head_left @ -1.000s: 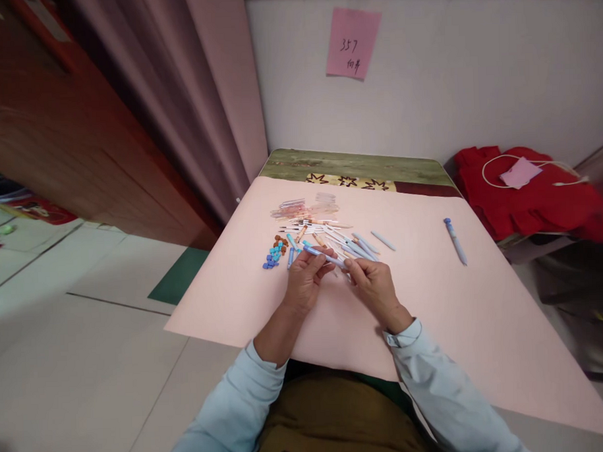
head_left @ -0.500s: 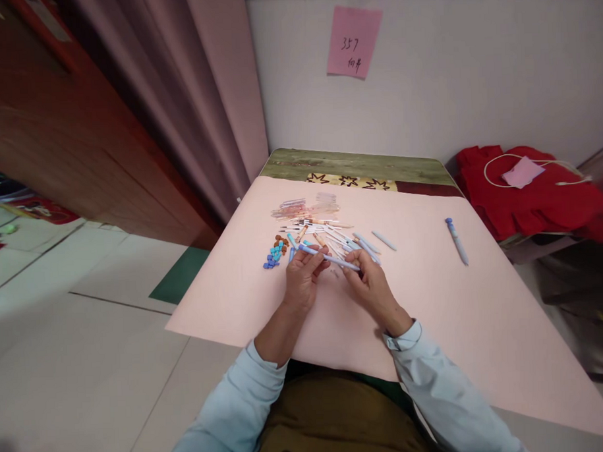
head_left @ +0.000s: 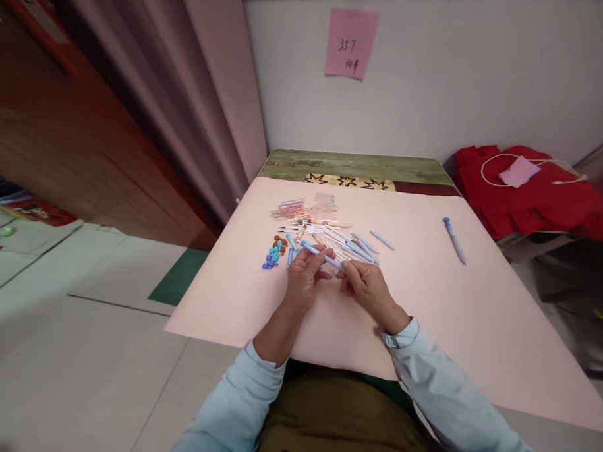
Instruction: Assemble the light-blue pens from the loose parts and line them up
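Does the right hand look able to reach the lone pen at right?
Likely yes: only pink covering shows between the right hand and the lone pen, though that hand holds another pen.

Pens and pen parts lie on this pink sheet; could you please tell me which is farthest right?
The pale blue pen with the darker blue top, alone toward the right of the sheet; the other pieces are grouped farther left.

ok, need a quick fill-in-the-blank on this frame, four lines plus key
1. The left hand and right hand hold the blue pen; its far end is nearer the ____ one.
2. The pink note on the wall bears the number ____.
3. The knobbed pen lies to the ____ of the small coloured pieces.
4. The cloth heap beside the table is coloured ____.
Missing: left; 357; right; red
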`<state>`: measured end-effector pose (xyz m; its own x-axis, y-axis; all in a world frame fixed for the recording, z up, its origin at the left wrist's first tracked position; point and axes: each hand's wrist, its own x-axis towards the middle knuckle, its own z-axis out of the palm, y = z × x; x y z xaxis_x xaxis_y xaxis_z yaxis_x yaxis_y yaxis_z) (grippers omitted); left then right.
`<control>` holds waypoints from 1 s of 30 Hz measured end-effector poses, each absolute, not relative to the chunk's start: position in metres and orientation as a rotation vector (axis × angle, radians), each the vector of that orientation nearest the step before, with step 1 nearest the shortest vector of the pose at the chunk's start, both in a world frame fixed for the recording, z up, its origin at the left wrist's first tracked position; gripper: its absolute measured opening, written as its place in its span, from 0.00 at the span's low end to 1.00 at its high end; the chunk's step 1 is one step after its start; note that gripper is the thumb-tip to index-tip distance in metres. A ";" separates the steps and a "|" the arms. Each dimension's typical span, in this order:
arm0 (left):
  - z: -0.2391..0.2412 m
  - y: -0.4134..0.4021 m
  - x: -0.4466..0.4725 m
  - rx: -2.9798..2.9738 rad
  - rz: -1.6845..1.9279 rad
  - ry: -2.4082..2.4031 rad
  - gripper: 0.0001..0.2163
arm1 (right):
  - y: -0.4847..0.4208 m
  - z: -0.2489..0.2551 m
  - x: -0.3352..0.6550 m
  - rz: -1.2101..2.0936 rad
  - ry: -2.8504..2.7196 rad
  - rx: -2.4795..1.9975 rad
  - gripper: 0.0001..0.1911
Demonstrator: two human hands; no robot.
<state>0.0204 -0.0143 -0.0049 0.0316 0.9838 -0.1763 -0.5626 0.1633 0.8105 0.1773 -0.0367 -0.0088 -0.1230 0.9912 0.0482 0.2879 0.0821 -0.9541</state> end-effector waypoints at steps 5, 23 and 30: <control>-0.009 -0.014 0.023 0.562 1.357 0.776 0.17 | -0.035 -0.012 0.175 1.083 -1.583 -1.340 0.25; -0.008 -0.014 0.022 0.537 1.364 0.791 0.16 | -0.035 -0.005 0.178 0.876 -1.569 -1.353 0.19; -0.007 -0.014 0.023 0.579 1.377 0.775 0.14 | -0.038 -0.002 0.178 0.916 -1.584 -1.327 0.21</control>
<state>0.0228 -0.0144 -0.0074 0.0193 0.9892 -0.1450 -0.6371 0.1239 0.7608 0.1783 -0.0375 -0.0019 -0.0725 0.9858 0.1513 0.3604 0.1673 -0.9177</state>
